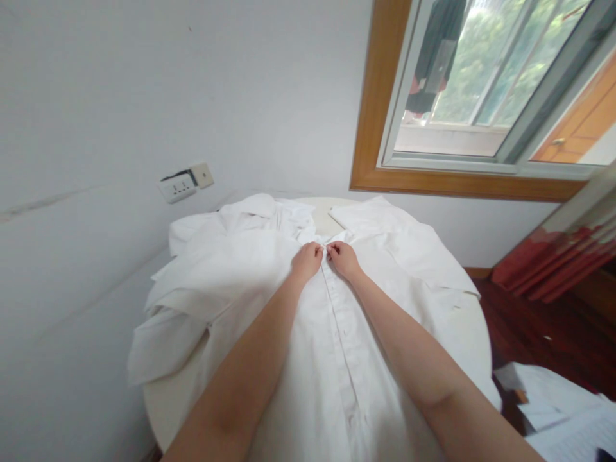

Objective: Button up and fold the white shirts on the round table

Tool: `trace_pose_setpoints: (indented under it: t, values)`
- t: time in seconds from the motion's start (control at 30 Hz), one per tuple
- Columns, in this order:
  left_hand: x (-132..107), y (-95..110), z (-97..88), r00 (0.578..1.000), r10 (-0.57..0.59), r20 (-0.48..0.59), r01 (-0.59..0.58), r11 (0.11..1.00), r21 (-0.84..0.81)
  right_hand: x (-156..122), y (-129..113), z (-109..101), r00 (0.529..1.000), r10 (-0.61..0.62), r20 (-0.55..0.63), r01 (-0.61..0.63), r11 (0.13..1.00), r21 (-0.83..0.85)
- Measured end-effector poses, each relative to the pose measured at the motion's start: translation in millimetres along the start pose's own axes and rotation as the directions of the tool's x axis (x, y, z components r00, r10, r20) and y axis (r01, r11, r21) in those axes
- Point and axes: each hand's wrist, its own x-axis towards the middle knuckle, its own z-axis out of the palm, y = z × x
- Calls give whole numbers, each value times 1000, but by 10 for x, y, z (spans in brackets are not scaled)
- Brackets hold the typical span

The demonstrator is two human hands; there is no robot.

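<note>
A white button-front garment, like a shirt or coat (308, 359), lies spread front side up, its collar end away from me. Its front placket runs down the middle toward me, the two edges close together. My left hand (308, 259) pinches the garment's edge at the top of the placket. Right beside it, my right hand (342, 258) pinches the other edge near the collar. Both hands are closed, fingertips nearly meeting. Whether a button sits between the fingers is too small to tell. The sleeves lie out to both sides.
The garment covers most of a round cream table (474, 333) against a white wall. More white cloth (255, 205) lies at its far left. A wall socket (179, 187) is at left, a wood-framed window (366, 173) at upper right, a red curtain (539, 269) and papers (553, 398) at right.
</note>
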Motion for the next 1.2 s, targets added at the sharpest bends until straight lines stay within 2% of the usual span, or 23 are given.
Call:
trace_pose_setpoints:
  t: [0.17, 0.3, 0.43, 0.53, 0.63, 0.73, 0.87, 1.03, 1.2]
  values:
    - [-25, 24, 8, 1000, 8, -27, -7, 1000, 16, 3, -8, -32, 999, 7, 37, -6, 1000, -29]
    - [-77, 55, 31, 996, 16, -89, -11, 998, 61, -19, -23, -26, 999, 7, 34, -5, 999, -51]
    - [-99, 70, 24, 982, 50, -183, -38, 997, 68, -61, -45, -25, 996, -30, -82, 23, 995, -94]
    - [-87, 61, -14, 963, 15, -269, -5, 999, 39, -102, -88, -81, 974, -101, -203, 63, 980, -187]
    - [-84, 43, -48, 945, -32, -324, 53, 997, 54, -149, -156, -158, 965, -193, -179, 119, 928, -353]
    - [-94, 29, -50, 952, -48, -304, 85, 990, 109, -189, -206, -188, 973, -218, -72, 155, 856, -493]
    - [-99, 9, -41, 968, -60, -245, 99, 984, 150, -209, -204, -147, 989, -146, 19, 132, 821, -556]
    - [-101, -19, -77, 989, 10, -149, 18, 983, 184, -204, -194, -123, 995, -101, 15, 91, 813, -575]
    - [-115, -25, -127, 991, 57, -125, -28, 973, 230, -197, -211, -133, 996, -85, 7, 73, 812, -579]
